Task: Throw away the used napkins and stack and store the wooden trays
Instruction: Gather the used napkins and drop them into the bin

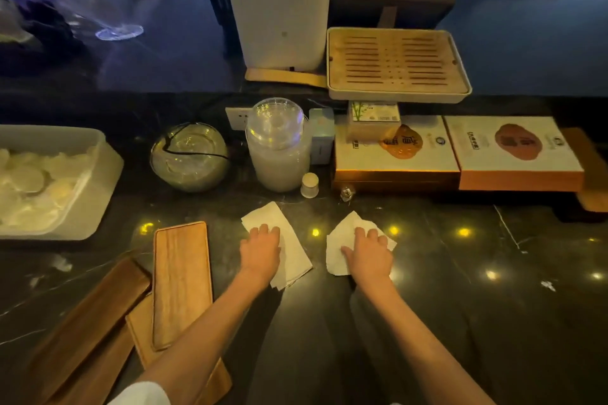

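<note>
Now both hands lie flat on white napkins spread on the dark marble counter (427,289).

Largest first: the counter carries a white tub (82,200) at far left, two printed boxes (460,151) and a slatted tea tray (398,64) at the back, and a glass jar (278,145) between them. Wooden trays (182,283) lie overlapping at lower left, just beside the left forearm. The left napkin (292,256) sits under the left hand (260,251), whose fingers (263,230) are spread and pressing down, paper showing beyond the fingertips and to their right. The right napkin (337,256), crumpled, lies beneath the right hand (370,256), fingers likewise flat, not pinching.
</note>
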Motion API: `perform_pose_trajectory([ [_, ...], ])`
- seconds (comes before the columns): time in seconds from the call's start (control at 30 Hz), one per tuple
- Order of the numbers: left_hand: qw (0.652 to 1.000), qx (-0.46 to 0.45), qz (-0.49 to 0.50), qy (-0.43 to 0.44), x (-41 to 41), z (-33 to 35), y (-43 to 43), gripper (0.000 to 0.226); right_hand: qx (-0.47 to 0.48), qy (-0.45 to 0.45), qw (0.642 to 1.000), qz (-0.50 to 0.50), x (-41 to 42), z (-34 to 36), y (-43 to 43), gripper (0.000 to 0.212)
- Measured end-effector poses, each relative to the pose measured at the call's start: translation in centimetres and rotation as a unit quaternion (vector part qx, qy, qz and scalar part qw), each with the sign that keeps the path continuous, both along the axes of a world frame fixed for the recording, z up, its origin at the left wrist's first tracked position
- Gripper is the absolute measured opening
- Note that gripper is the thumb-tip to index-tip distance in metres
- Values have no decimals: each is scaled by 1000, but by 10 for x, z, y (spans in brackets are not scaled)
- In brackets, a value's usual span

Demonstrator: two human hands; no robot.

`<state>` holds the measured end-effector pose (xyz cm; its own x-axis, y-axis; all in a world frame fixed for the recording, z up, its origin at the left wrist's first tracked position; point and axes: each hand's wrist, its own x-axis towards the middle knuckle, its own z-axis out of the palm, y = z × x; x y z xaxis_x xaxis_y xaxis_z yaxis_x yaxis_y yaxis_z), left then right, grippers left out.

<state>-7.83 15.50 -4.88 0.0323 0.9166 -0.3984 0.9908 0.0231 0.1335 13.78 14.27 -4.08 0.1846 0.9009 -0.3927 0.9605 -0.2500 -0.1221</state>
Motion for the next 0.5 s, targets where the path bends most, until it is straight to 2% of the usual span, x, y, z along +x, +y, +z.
perform_pose_trajectory([
  [0.17, 999, -4, -30, -30, -3, -23, 8, 42, -5, 29, 999, 25, -12, -25, 8, 42],
  [0.3, 998, 19, -41, -34, -10, -29, -7, 25, 7, 50, 997, 50, -5, -29, -1, 32],
  [0.5, 997, 14, -5, -79, -24, -11, -49, 15, 17, 138, 988, 68, 1, -11, -34, 41],
])
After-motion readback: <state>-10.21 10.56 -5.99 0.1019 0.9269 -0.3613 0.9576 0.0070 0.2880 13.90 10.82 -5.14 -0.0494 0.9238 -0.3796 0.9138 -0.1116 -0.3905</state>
